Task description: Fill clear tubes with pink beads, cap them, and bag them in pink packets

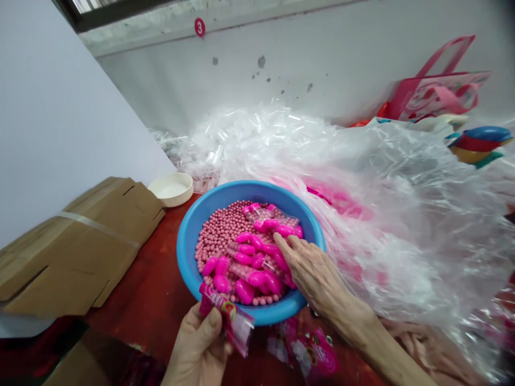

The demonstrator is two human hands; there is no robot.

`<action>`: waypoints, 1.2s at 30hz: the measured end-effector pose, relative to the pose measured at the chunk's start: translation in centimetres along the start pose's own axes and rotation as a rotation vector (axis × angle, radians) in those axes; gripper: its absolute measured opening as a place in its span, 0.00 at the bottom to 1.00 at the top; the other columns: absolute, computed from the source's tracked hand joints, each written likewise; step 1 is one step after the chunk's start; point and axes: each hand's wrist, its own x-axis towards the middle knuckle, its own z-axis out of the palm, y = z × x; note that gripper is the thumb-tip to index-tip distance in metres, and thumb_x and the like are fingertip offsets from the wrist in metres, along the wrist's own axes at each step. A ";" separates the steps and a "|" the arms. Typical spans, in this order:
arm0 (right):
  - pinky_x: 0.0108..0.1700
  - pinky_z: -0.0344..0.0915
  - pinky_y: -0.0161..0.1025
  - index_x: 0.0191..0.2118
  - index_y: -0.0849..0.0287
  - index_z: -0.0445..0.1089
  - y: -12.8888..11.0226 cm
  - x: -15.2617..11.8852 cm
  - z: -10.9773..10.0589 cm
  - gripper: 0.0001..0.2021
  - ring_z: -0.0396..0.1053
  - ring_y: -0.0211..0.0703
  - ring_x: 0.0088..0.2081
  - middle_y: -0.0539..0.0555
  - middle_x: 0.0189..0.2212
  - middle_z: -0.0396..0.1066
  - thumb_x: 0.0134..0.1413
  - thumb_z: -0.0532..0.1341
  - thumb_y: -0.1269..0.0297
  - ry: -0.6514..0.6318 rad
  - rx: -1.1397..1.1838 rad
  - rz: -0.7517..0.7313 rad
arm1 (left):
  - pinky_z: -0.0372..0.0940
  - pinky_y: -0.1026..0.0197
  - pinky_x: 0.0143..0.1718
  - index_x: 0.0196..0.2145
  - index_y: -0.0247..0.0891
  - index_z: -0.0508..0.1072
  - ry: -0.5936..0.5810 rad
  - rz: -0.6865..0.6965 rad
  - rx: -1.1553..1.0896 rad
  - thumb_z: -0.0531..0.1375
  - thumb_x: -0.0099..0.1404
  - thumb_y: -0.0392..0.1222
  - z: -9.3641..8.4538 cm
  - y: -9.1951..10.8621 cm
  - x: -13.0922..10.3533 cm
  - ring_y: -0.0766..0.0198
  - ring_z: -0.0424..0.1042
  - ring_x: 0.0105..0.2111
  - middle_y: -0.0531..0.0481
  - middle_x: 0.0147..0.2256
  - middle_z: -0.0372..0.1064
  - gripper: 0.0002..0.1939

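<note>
My left hand (203, 343) pinches a pink printed plastic wrapper (231, 319) in front of a blue basin (187, 236). Small round pink balls (219, 230) fill the basin. On top of them lie several clear tubes with bright pink ends (245, 289), which hold pink balls too. My right hand (308, 262) reaches over the basin's right side, fingers stretched out and touching the pink-ended tubes; its thumb is hidden. More printed wrappers (316, 354) lie on the red table just in front of the basin.
Flattened cardboard boxes (76, 252) lie to the left, near a shallow white dish (172, 188). Clear plastic bags (362, 177) are heaped behind and right of the basin. A pink handled bag (434, 94) leans against the wall at the far right.
</note>
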 end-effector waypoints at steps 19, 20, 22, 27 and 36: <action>0.52 0.62 0.53 0.46 0.58 0.68 2.1 0.2 5.1 0.14 0.68 0.52 0.49 0.60 0.42 0.74 0.58 0.49 0.69 0.280 0.347 0.096 | 0.65 0.72 0.15 0.24 0.32 0.77 -0.030 0.309 0.051 0.71 0.43 0.25 1.6 -0.2 0.4 0.69 0.71 0.15 0.51 0.20 0.76 0.10; 0.53 0.61 0.53 0.44 0.58 0.68 2.0 0.6 5.2 0.14 0.68 0.53 0.49 0.60 0.41 0.74 0.57 0.49 0.68 0.286 0.389 0.117 | 0.65 0.72 0.15 0.24 0.33 0.77 -0.022 0.335 0.054 0.71 0.42 0.26 1.6 -0.3 0.2 0.69 0.71 0.15 0.52 0.19 0.76 0.10; 0.53 0.59 0.54 0.43 0.60 0.69 1.6 1.2 4.5 0.13 0.68 0.55 0.49 0.63 0.42 0.73 0.56 0.50 0.67 0.294 0.478 0.174 | 0.65 0.72 0.15 0.23 0.33 0.78 -0.013 0.362 0.055 0.72 0.41 0.27 1.7 -0.3 0.1 0.68 0.71 0.15 0.52 0.19 0.76 0.10; 0.37 0.68 0.47 0.43 0.63 0.67 0.2 1.1 0.6 0.14 0.72 0.49 0.33 0.60 0.32 0.74 0.58 0.50 0.60 0.299 0.724 0.427 | 0.65 0.74 0.16 0.24 0.32 0.77 -0.022 0.326 0.048 0.71 0.42 0.25 1.8 -0.3 0.4 0.71 0.71 0.15 0.53 0.19 0.76 0.10; 0.23 0.62 0.28 0.43 0.60 0.69 -3.5 -4.6 -3.3 0.18 0.66 0.33 0.20 0.48 0.18 0.70 0.47 0.67 0.57 0.200 1.854 0.831 | 0.67 0.74 0.18 0.27 0.33 0.76 -0.033 0.249 0.001 0.67 0.50 0.25 2.8 -1.6 0.6 0.71 0.73 0.20 0.53 0.24 0.77 0.08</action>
